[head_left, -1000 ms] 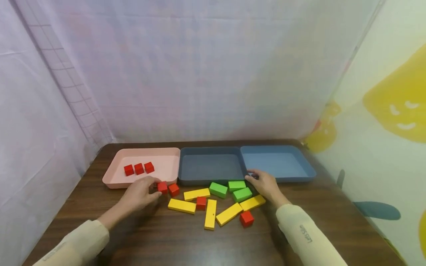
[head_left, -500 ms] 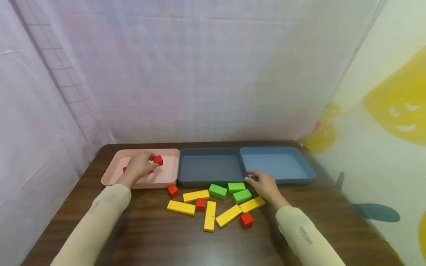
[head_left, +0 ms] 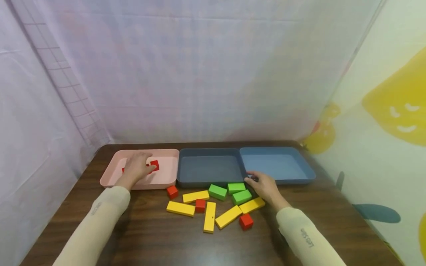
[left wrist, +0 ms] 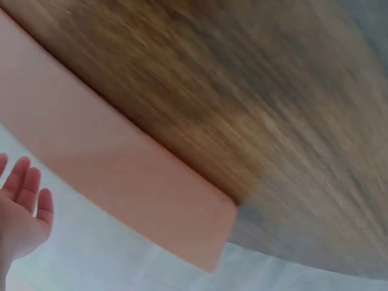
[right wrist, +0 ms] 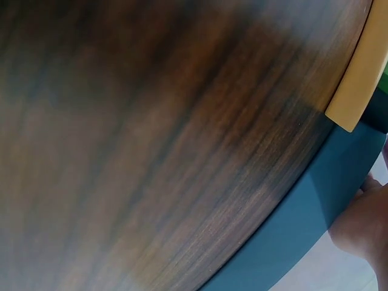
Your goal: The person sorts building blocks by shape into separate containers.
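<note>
My left hand (head_left: 135, 167) is over the pink tray (head_left: 171, 177), its fingers spread beside a red cube (head_left: 155, 164) that lies in the tray. Other red cubes there are mostly hidden under the hand. In the left wrist view the fingers of the left hand (left wrist: 24, 209) look straight and loose, above the pink tray's wall (left wrist: 139, 176). My right hand (head_left: 264, 184) rests at the near corner where the dark grey tray (head_left: 213, 183) meets the blue tray (head_left: 299, 179). Its fingers are relaxed, and nothing shows in them.
On the brown table (head_left: 213, 251), in front of the trays, lie several yellow blocks (head_left: 181, 208), three green blocks (head_left: 217, 192) and three red cubes (head_left: 246, 221). A pale curtain (head_left: 199, 74) hangs behind the table. A wall with yellow figures (head_left: 399, 111) stands at the right.
My left hand carried a red cube from the table's front into the pink tray, set it down and loosened its fingers. My right hand stayed in place.
</note>
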The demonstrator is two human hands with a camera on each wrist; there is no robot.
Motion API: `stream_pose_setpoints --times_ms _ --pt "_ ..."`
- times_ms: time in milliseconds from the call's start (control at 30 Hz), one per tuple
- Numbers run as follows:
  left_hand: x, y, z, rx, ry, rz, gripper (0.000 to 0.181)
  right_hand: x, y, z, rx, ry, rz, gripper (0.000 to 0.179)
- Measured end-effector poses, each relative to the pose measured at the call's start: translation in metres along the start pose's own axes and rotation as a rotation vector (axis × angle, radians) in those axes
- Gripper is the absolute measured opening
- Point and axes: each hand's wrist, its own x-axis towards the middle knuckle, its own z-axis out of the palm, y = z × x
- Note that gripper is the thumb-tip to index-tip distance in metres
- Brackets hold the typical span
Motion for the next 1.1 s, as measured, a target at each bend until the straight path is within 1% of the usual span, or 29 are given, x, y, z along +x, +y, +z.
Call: stream_pose_setpoints --times_ms 100,167,267,333,400,500,600,633,733,833,900,1000,1100 --pt "-0.008 0.009 -0.004 -0.027 0.030 0.108 0.049 0.002 -0.001 0.000 -0.009 -0.005 -0.004 0.047" --pt "-0.016 0.017 -0.003 -0.048 0.030 0.189 0.045 0.004 -0.001 0.000 -0.008 -0.006 -0.001 0.047" --pt "-0.031 0.029 0.000 -0.061 -0.007 0.300 0.042 0.007 -0.001 -0.002 -0.011 -0.003 -0.013 0.047" --pt "-0.038 0.036 0.006 -0.040 -0.035 0.378 0.041 0.008 0.001 -0.003 -0.016 0.000 -0.018 0.047" --pt "-0.043 0.041 0.011 -0.012 -0.059 0.441 0.040 0.009 0.003 -0.005 -0.025 0.008 -0.028 0.047" --pt "-0.046 0.045 0.020 0.023 -0.082 0.513 0.040 0.008 0.007 -0.006 -0.033 0.020 -0.046 0.046" --pt "-0.048 0.047 0.026 0.045 -0.124 0.531 0.043 0.006 0.009 -0.006 -0.028 0.026 -0.052 0.045" --pt "-0.049 0.047 0.028 0.058 -0.131 0.541 0.044 0.005 0.009 -0.006 -0.024 0.026 -0.051 0.045" --pt "-0.053 0.047 0.031 0.081 -0.142 0.537 0.045 0.004 0.010 -0.005 -0.019 0.024 -0.046 0.046" --pt "-0.055 0.047 0.032 0.085 -0.103 0.539 0.042 0.003 0.009 -0.003 -0.019 0.025 -0.037 0.046" --pt "-0.056 0.046 0.032 0.075 -0.083 0.526 0.042 0.004 0.009 -0.003 -0.019 0.026 -0.035 0.046" --pt "-0.056 0.043 0.031 0.066 -0.077 0.506 0.044 0.006 0.009 -0.002 -0.024 0.029 -0.032 0.047" --pt "-0.058 0.039 0.031 0.059 -0.069 0.506 0.042 0.007 0.008 -0.001 -0.030 0.028 -0.030 0.046"
